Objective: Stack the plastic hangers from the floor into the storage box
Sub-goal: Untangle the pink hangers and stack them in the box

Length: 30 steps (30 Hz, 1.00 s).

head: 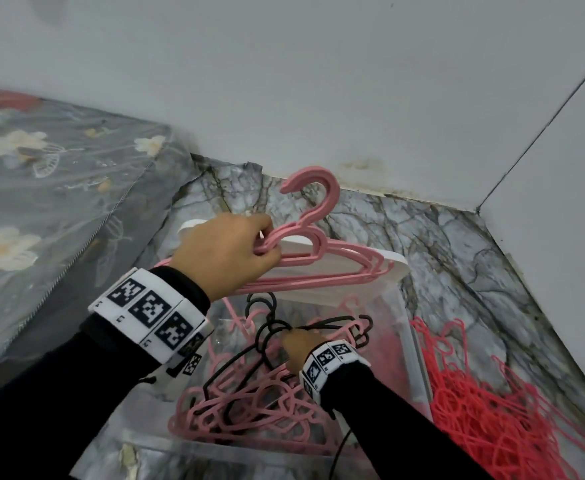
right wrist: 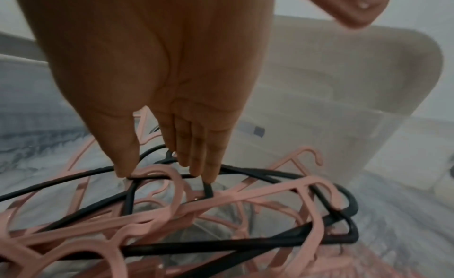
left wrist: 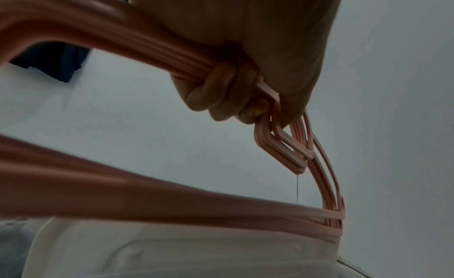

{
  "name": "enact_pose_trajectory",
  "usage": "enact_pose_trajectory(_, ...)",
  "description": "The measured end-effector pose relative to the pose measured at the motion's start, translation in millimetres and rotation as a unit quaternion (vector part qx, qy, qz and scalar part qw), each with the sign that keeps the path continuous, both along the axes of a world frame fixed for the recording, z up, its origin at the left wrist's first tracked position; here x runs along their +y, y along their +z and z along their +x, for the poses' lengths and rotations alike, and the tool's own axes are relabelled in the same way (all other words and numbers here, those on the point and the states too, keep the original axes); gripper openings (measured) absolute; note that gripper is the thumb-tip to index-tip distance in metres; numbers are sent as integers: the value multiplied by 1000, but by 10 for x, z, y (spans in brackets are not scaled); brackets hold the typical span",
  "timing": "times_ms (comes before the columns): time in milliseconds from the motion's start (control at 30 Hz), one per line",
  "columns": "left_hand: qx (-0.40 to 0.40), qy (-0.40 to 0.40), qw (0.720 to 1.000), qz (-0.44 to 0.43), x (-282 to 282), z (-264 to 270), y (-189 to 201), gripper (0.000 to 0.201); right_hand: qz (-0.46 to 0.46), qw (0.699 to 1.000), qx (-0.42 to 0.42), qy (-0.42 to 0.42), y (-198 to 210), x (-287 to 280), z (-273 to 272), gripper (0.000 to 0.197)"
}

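Above the storage box, left hand grips pink hangers; right hand pinches black hanger: align hooks, lower flat.

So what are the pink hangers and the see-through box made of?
The pink hangers in the left hand look like smooth moulded plastic: thin flat bars, matte, all one shape. The see-through box also looks like plastic: clear walls show the marbled floor behind, and its rim is milky white.
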<state>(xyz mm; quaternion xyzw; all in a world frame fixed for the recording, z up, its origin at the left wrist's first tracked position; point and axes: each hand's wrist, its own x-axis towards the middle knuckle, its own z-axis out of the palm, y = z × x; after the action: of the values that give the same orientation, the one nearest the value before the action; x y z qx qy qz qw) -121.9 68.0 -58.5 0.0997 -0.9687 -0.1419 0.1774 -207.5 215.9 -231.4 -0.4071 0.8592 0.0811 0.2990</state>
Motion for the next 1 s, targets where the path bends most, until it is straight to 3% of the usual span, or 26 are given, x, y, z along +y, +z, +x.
enact_pose_trajectory(200, 7, -16, 1000, 12, -29, -19, -7, 22, -15, 999, -11, -35, -49, -120, 43, 42)
enact_pose_trajectory(433, 6, -8, 1000, 12, -40, -47, -20, 29, -46, 999, -22, -6, 67, -19, 37, 33)
enact_pose_trajectory(533, -1, 1, 1000, 10, -62, -35, -39, 33, -63, 997, -39, -6, 243, 21, 2, 26)
enact_pose_trajectory(667, -19, 22, 1000, 5, -115, -26, -44, 37, -130, 992, 1, -4, 697, 66, -59, 23)
enact_pose_trajectory(833, -18, 26, 999, -3, -103, 7, -62, 35, -279, 959, 46, 20, 1286, 161, 25, 18)
enact_pose_trajectory(1000, -34, 20, 999, -6, -85, 46, -74, 38, -403, 908, 106, 35, 1654, 304, 100, 16)
